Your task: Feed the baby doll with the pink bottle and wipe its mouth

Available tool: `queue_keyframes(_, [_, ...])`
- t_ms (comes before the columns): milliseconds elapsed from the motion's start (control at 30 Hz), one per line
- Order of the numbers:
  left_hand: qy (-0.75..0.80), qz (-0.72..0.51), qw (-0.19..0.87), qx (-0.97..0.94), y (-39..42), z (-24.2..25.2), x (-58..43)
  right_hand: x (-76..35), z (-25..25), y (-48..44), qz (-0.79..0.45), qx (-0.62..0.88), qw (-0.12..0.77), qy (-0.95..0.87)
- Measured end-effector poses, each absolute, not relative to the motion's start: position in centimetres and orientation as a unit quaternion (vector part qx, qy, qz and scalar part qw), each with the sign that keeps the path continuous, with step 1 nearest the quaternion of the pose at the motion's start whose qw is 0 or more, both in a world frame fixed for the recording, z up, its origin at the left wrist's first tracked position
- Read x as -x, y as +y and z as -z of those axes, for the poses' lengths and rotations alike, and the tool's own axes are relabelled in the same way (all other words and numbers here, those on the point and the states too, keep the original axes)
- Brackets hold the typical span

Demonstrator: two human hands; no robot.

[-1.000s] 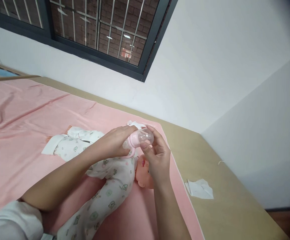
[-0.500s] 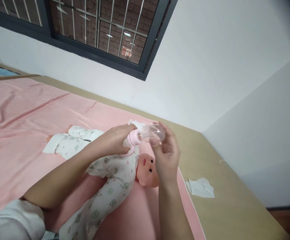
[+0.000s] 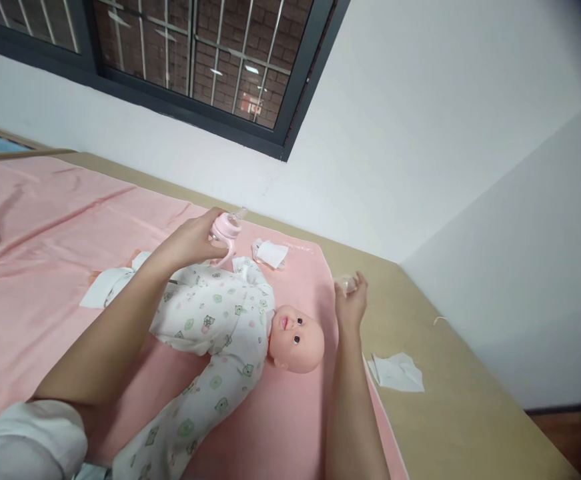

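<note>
left hand (image 3: pixel 194 241) wrapped around a pink baby bottle (image 3: pixel 227 228), near a face-up baby doll (image 3: pixel 230 317) on a pink sheet (image 3: pixel 265 427), right hand (image 3: pixel 351 308) gripping a clear bottle cap (image 3: pixel 346 285), beyond the doll's head

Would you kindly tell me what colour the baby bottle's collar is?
The collar is pale pink, clearest in the head view.

Bottle (image 3: pixel 227 229): had a pale pink collar and handle, with a clear tip (image 3: pixel 241 214).
Cap (image 3: pixel 349 285): was clear and colourless.
Suit (image 3: pixel 195 310): was white, dotted with green and brown animal prints.
Doll's head (image 3: pixel 306 345): was peach, with pink lips (image 3: pixel 284 323) and black eyes (image 3: pixel 297 339).
Blanket (image 3: pixel 280 420): was plain pink.
Table (image 3: pixel 455 400): was tan.
Window frame (image 3: pixel 91 37): was dark grey.
</note>
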State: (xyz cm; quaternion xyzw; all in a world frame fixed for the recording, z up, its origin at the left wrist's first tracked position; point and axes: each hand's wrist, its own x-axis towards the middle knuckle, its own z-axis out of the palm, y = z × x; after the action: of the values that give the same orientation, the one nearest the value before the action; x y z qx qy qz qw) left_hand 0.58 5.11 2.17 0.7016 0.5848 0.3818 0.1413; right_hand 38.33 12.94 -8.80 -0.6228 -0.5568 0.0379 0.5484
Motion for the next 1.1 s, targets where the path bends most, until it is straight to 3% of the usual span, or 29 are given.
queue_keyframes(233, [0.61,-0.489,0.138,-0.608,9.0,0.6,0.3,-39.9,14.6,13.5,-0.111,0.703,0.455,-0.536])
queue_keyframes(567, [0.671,-0.395,0.179,-0.601,12.0,3.8,2.4,-40.0,15.5,14.2,-0.101,0.691,0.509,-0.503])
queue_keyframes(1100, [0.638,-0.527,0.364,-0.428,14.4,6.9,4.7,-40.4,15.9,14.4,-0.09,0.692,0.508,-0.506])
